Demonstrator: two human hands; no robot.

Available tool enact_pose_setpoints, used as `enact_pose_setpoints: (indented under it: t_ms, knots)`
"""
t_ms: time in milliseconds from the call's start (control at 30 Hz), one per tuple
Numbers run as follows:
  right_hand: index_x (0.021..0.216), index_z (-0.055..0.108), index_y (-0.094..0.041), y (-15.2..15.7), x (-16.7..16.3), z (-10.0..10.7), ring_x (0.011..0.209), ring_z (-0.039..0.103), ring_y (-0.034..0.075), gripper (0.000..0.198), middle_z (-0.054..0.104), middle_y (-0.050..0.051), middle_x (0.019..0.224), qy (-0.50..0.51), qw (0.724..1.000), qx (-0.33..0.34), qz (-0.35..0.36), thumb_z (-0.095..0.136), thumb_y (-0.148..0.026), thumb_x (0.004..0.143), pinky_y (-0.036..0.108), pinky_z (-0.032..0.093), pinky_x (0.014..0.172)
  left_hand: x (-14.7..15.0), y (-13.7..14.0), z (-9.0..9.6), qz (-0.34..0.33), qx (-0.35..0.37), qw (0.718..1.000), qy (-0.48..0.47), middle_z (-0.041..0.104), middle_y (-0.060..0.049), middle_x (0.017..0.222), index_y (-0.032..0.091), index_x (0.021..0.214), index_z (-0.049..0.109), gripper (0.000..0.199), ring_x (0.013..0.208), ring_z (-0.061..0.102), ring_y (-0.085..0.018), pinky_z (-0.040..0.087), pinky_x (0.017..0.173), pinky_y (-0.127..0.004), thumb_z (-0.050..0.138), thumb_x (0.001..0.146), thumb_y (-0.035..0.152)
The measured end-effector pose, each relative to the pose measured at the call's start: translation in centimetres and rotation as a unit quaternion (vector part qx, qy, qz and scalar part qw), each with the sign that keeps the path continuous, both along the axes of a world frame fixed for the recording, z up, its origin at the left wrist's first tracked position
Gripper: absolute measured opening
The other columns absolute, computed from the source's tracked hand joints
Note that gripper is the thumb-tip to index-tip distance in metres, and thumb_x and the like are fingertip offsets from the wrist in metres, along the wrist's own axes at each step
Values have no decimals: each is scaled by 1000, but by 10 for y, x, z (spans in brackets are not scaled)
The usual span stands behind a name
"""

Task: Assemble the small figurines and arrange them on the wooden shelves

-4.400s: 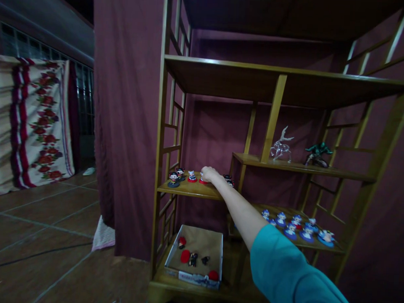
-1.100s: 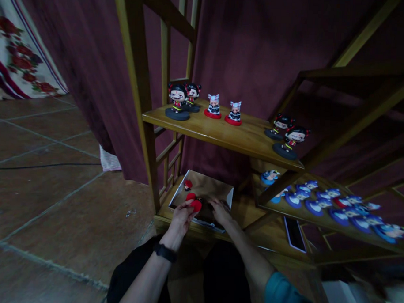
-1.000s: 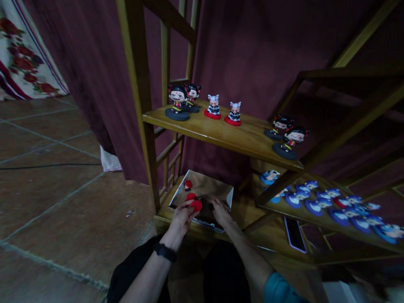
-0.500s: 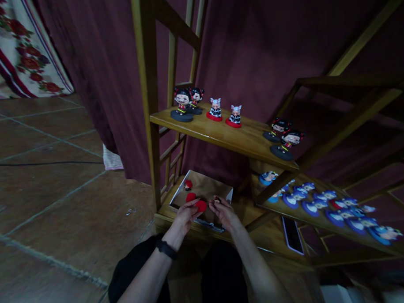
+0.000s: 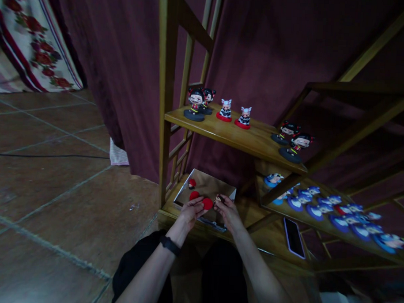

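Over a shallow cardboard box (image 5: 227, 189) on the lowest shelf, my left hand (image 5: 190, 211) pinches a round red base (image 5: 207, 204). Close to it on the right, my right hand (image 5: 227, 210) has its fingers closed on a small dark-haired figurine (image 5: 219, 199). The figurine and the red base are near each other; whether they touch I cannot tell. Inside the box lie a small figurine with a red top (image 5: 192, 184) and another red disc (image 5: 194, 195), partly behind my left fingers.
Above, a wooden shelf (image 5: 222, 130) bears black-haired figurines (image 5: 195, 102) and two white-haired ones on red bases (image 5: 225, 109). A lower right shelf holds several blue-based figurines (image 5: 317, 211). A phone (image 5: 294, 238) lies on the bottom shelf. The shelf post (image 5: 164, 101) rises at left.
The view has shifted slightly, so the shelves appear farther right. My left hand has brought the red base nearer to the figurine in my right hand.
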State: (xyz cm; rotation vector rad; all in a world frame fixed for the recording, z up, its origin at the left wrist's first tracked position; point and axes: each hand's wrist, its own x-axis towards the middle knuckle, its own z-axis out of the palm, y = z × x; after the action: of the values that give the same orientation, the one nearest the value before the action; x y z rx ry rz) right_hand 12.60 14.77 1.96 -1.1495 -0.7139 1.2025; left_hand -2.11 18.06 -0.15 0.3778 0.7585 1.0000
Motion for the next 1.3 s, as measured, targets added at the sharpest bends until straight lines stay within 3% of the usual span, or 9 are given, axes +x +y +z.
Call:
enact_pose_setpoints:
  t_ms: [133, 367, 600, 1033, 1300]
  knots:
    - [92, 59, -21, 2, -3, 0, 75, 60, 13, 40, 62, -1, 82, -22, 1000, 14, -3, 74, -28, 56, 30, 51, 75, -1, 0, 1, -6, 9, 1000, -2, 70, -12, 82, 9, 90, 64, 24, 73, 67, -19, 55, 70, -34, 64, 67, 2]
    - [94, 58, -21, 9, -4, -5, 76, 58, 15, 39, 62, 0, 86, -135, 990, 41, 9, 71, -31, 58, 27, 49, 67, -2, -1, 3, -11, 19, 1000, 11, 70, -12, 83, 10, 89, 65, 25, 70, 66, -18, 55, 63, -29, 69, 65, 5]
    - [95, 57, -21, 9, -5, -12, 82, 59, 16, 35, 63, 2, 92, -228, 972, 59, 23, 67, -30, 63, 31, 47, 79, -2, -2, 6, -5, 10, 1000, 17, 70, -9, 75, 10, 84, 66, 22, 64, 65, -15, 54, 59, -24, 72, 62, 9]
    - [97, 58, -20, 10, -5, -15, 80, 61, 16, 34, 65, 3, 91, -296, 952, 75, 17, 64, -32, 65, 31, 50, 76, -2, -2, 4, 3, 1, 1000, -7, 69, -8, 71, 9, 76, 67, 16, 63, 65, -13, 53, 62, -22, 72, 62, 8]
    - [101, 59, -24, 0, -11, 1, 79, 64, 18, 30, 69, 2, 88, -427, 901, 65, 36, 58, -29, 72, 32, 51, 74, -3, -6, 3, 4, -5, 1000, -1, 70, -9, 69, 8, 75, 67, 16, 60, 65, -13, 53, 61, -23, 73, 60, 7]
